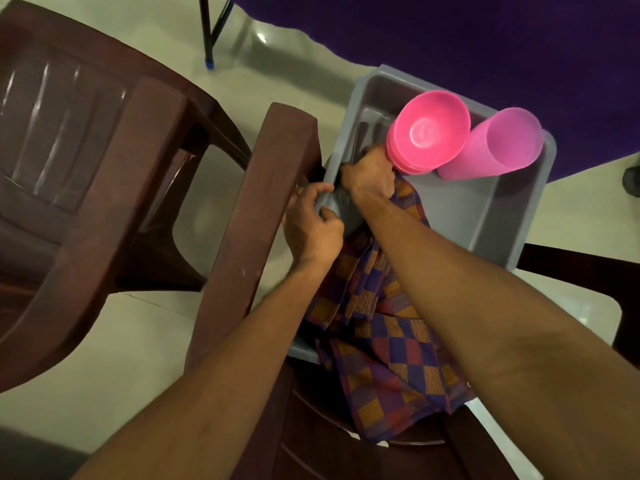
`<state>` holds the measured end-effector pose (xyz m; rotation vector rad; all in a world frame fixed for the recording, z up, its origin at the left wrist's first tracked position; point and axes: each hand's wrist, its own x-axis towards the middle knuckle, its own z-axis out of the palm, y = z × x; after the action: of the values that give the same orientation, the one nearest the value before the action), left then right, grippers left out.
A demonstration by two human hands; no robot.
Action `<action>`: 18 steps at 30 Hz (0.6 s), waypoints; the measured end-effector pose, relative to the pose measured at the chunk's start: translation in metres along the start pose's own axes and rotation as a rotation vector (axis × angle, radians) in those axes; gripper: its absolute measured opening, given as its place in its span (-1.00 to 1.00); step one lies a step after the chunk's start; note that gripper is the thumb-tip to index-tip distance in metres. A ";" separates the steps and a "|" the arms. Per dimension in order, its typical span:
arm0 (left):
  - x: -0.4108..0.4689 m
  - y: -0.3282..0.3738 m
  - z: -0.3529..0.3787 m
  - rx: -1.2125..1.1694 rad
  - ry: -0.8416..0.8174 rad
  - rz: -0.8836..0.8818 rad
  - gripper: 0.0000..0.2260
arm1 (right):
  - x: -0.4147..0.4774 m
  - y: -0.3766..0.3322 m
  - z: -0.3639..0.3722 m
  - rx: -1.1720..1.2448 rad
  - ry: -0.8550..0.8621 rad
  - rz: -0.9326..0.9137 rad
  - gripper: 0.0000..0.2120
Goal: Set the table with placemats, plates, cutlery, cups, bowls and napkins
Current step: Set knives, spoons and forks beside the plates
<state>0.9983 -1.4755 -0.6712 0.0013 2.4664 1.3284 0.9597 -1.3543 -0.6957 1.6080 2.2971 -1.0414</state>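
1. Leaning over a grey tub (pixel 467 209) at centre right of the frame, seemingly propped on the seat of a brown chair (pixel 263 202) and tilted, hence the need for a steadying hold.
2. Gripping the tub's left rim with the left hand (pixel 313 226), at frame centre: fingers hooked over the edge, thumb pressed against the wall. Probably there to stop the tub sliding or tipping during the reach inside.
3. Reaching into the tub's left side with the right hand (pixel 369 174), just above the left one: fingers clenched round what looks like a bundle of cutlery (pixel 360 140), with dark ends above the knuckles and tines just below the hand. Judged the step in hand: lifting the cutlery out.
4. Stacked and tipped on edge against the tub's far wall, upper centre right: pink bowls (pixel 429 131), touching the right hand. Just to their right, lying on their side across the rim: nested pink cups (pixel 498 147). Nested to save room, most likely.
5. Draped over the tub's near edge, spilling toward the bottom of the frame: a checked cloth (pixel 391 341), perhaps placemats or napkins, pinned under the right forearm.
6. Waiting at upper right: a table (pixel 485 36) under purple cloth, nothing laid on the visible part.
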 end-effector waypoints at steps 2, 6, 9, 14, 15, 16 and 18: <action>0.000 0.000 0.000 0.002 -0.005 -0.013 -0.67 | -0.004 0.004 0.001 0.037 -0.039 0.020 -0.76; -0.001 0.000 0.001 -0.002 -0.010 -0.043 -0.64 | -0.009 0.015 0.004 0.140 -0.050 0.015 -0.86; 0.000 0.001 -0.001 -0.006 -0.019 -0.064 -0.66 | -0.014 0.022 0.003 0.194 -0.110 0.024 -0.79; -0.009 0.008 -0.007 -0.011 0.011 -0.085 -0.83 | -0.036 0.045 -0.020 0.221 -0.166 -0.167 -0.82; -0.014 0.012 -0.010 -0.023 0.020 -0.108 -0.86 | -0.045 0.049 -0.028 0.252 -0.158 -0.231 -0.84; -0.021 0.018 -0.014 -0.058 0.008 -0.171 -0.86 | -0.055 0.053 -0.038 0.281 -0.137 -0.306 -0.85; -0.034 0.035 -0.027 -0.247 -0.159 -0.451 -0.73 | -0.078 0.061 -0.060 0.292 -0.071 -0.490 -0.91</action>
<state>1.0168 -1.4832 -0.6193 -0.4613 1.9983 1.3524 1.0603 -1.3662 -0.6401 1.0728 2.6554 -1.5704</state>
